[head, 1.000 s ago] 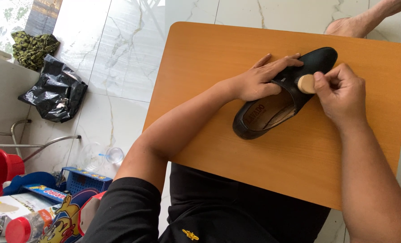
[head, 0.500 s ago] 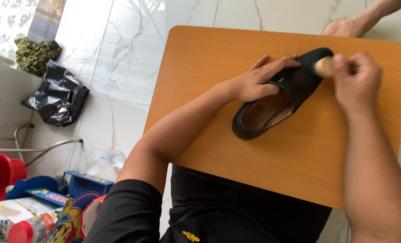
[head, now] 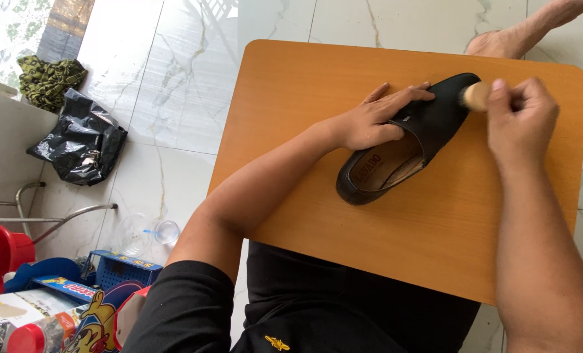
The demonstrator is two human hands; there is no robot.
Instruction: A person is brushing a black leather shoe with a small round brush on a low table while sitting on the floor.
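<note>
Shoe: a black shoe (head: 406, 147) lies on its side near the far right corner of the tabletop (head: 317, 78), toe toward the far edge.
Left hand: the left hand (head: 376, 117) presses flat on the shoe's upper, fingers spread, thumb at the opening.
Right hand: the right hand (head: 520, 117) is closed around a small round wooden brush (head: 476, 96), which touches the toe.
Progress: the brushing is now at the toe; I cannot judge how much of the leather is finished.
Around: a black bag (head: 76, 140) lies on the floor.

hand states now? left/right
Left hand: open, pressed flat on the black shoe.
Right hand: closed on a small wooden-handled brush at the toe.
</note>
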